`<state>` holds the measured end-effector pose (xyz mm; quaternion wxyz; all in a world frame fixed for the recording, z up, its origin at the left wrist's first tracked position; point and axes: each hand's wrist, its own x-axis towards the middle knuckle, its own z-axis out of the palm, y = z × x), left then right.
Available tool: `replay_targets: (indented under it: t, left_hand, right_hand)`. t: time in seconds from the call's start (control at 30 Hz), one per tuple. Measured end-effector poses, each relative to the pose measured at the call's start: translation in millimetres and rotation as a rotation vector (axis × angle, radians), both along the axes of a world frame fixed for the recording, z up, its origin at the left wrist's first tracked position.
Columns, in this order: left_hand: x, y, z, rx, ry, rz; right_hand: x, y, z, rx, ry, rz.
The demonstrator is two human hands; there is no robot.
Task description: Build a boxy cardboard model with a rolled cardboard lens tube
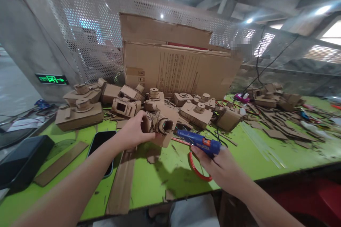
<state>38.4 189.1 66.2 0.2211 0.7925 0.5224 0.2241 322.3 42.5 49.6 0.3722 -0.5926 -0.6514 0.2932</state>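
Note:
My left hand (138,131) is wrapped round a cardboard piece (160,124) with a rolled tube on it, held above the green table. The tube's open end faces right. In my right hand (213,159) is a blue glue gun (198,139), its tip pointing left, close to the cardboard piece. Whether the tip touches the cardboard cannot be made out. Red-handled scissors (197,170) lie beneath the glue gun, beside my right hand.
Cardboard camera models (80,115) line the back of the green table (149,191), before a big carton (181,67). A phone (99,143), a black case (26,159) and cardboard strips (121,184) lie left. Scraps (287,126) and clear glue sticks (261,145) are right.

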Motion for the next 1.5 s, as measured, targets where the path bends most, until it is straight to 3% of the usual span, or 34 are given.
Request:
replay_targets:
  t: [0.4,0.87,1.13,1.5]
  left_hand:
    - [1,-1,-2.2,0.011,-0.003,0.005]
    - [3,-2,-7.9,0.029,-0.047,-0.03]
    - [3,-3,-5.4,0.018,-0.043,-0.041]
    - [2,0,-9.4,0.021,-0.036,-0.04]
  right_hand:
    - [-8,-2,7.4,0.078,0.097,0.043]
    - [-22,7,6.2,0.221,-0.093,-0.006]
    - [-18,10,1.1,0.213,-0.104,-0.073]
    - [-19,6,1.8,0.07,-0.026,-0.005]
